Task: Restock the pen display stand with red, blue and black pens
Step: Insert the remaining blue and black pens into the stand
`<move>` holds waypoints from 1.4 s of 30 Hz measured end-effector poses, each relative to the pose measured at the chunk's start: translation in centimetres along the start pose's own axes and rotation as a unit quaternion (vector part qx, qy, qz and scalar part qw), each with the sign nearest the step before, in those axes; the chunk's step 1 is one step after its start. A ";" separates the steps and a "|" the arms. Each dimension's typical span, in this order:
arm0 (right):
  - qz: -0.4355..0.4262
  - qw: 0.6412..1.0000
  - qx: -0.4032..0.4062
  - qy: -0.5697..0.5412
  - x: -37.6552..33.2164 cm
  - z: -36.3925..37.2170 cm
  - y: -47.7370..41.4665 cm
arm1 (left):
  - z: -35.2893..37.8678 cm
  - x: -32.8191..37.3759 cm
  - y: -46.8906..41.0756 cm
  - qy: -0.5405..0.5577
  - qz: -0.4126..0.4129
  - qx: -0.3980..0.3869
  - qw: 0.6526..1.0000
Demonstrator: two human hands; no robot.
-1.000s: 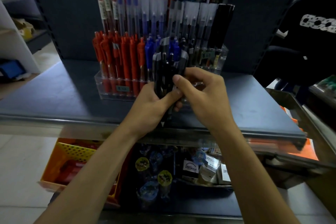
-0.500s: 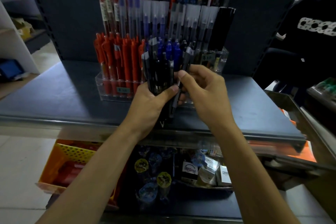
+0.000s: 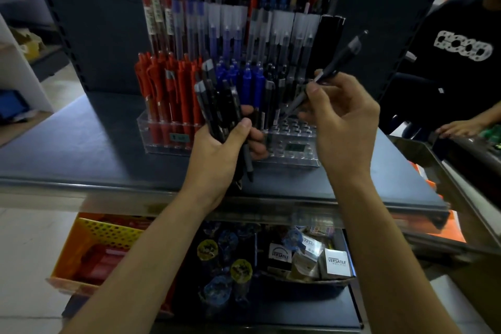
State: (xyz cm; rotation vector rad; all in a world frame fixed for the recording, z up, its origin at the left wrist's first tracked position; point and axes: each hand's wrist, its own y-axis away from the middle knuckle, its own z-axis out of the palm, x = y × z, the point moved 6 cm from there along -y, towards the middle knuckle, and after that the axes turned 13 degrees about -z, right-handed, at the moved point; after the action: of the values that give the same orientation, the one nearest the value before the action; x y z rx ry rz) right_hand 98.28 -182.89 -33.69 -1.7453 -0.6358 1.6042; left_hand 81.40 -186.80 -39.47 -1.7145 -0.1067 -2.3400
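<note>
left hand (image 3: 217, 154) closed round a bundle of black pens (image 3: 217, 106), upright, just before the stand | right hand (image 3: 341, 122) pinching one black pen (image 3: 325, 76) in its fingers (image 3: 311, 89), tilted, tip down toward empty holes | pen stand (image 3: 292, 160) on shelf: red and blue rows look full, black section part-filled, bundle left to place

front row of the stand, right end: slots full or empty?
Mostly empty. Bare holes show at the right end of the clear stand; the right hand holds one black pen angled above them.
</note>
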 end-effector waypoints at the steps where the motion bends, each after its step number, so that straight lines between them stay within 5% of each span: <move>1: -0.004 1.000 -0.004 0.016 0.2 0.1 -0.1 | -0.1 0.0 0.0 -0.014 0.005 0.003 1.000; 8: -0.044 0.976 -0.119 0.176 1.7 2.6 0.9 | 0.1 -0.2 0.0 0.002 -0.037 -0.015 0.999; 12: -0.067 0.958 -0.118 0.254 1.6 2.8 1.4 | 0.3 0.0 0.1 -0.018 -0.021 -0.029 0.999; 18: -0.052 0.953 -0.123 0.270 1.6 2.5 1.7 | 0.5 0.0 0.4 0.013 -0.014 -0.099 0.995; 36: -0.025 0.911 -0.158 0.380 1.4 2.4 2.5 | 0.7 0.3 0.5 -0.055 0.027 -0.059 0.996; 42: -0.044 0.930 -0.123 0.345 1.1 2.3 2.5 | 0.7 0.3 0.7 -0.071 0.026 -0.062 0.995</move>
State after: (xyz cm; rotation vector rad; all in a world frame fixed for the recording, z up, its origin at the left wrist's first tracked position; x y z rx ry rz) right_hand 95.92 -183.35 -36.39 -2.2490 -0.5609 0.7708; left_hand 82.14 -187.40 -39.03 -1.9171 0.0582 -2.2296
